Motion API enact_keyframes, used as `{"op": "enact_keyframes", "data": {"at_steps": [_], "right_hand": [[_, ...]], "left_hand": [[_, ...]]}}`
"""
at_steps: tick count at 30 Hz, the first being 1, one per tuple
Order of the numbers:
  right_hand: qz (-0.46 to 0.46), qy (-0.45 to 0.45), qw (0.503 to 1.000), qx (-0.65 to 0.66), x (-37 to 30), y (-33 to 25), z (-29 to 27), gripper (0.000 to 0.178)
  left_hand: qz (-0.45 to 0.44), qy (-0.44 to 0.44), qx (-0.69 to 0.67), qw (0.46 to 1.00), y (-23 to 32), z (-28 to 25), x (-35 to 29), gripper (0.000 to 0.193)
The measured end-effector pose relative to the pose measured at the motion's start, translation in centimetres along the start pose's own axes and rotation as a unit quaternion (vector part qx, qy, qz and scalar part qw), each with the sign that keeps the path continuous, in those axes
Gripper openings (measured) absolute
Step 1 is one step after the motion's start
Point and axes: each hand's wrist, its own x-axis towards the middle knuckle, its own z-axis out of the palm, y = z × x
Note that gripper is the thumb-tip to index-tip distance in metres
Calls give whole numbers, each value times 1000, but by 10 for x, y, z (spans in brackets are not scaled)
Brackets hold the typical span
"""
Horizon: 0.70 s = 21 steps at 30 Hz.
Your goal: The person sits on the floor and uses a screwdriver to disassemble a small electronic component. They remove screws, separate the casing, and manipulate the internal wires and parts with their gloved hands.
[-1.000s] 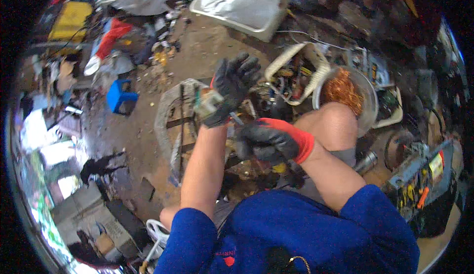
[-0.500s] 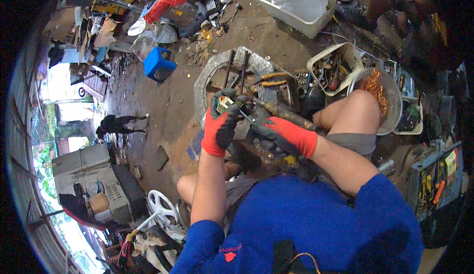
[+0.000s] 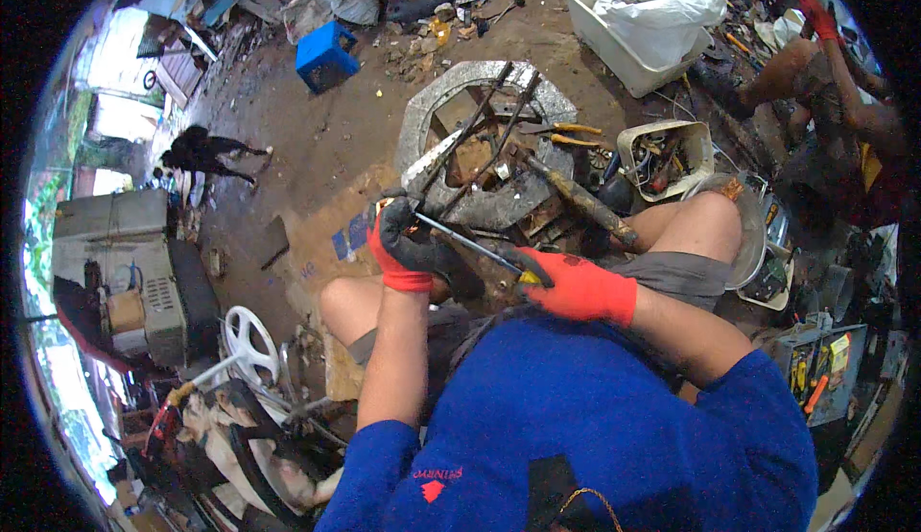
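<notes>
My left hand [image 3: 405, 247], in a red and black glove, is closed around a small pale object [image 3: 384, 204]. Most of that piece is hidden by the fingers, so its kind is unclear. My right hand [image 3: 580, 288], gloved alike, grips the yellow handle of a screwdriver [image 3: 470, 242]. Its long metal shaft slants up and left to the left hand; whether the tip touches the held piece I cannot tell. Just beyond both hands, an octagonal metal frame [image 3: 427, 110] lies on the ground with rods across it. Pliers with yellow handles [image 3: 578, 136] rest at its right side.
Right of my knee stand a cream tub of scrap parts [image 3: 625, 146] and a round clear basin [image 3: 753, 235]. A white bin [image 3: 604, 47] is farther back, a blue stool [image 3: 326, 56] at far left. A dog [image 3: 204, 153] stands left. Another person's red-gloved hand [image 3: 818, 17] shows at upper right.
The view has shifted, so the frame and bins appear farther right. My hands are farther apart, and much more of the screwdriver's shaft shows between them. Another person's gloved hand has come into view.
</notes>
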Motion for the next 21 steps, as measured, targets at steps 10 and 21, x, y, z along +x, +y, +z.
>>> {"op": "enact_keyframes", "data": {"at_steps": [10, 21], "right_hand": [[-4, 70, 986, -149, -11, -26, 13, 55], [27, 18, 985, -169, -2, 9, -38, 50]], "left_hand": [[-44, 17, -131, 990, 23, 29, -18, 17], [-123, -125, 83, 981, 9, -15, -38, 40]]}}
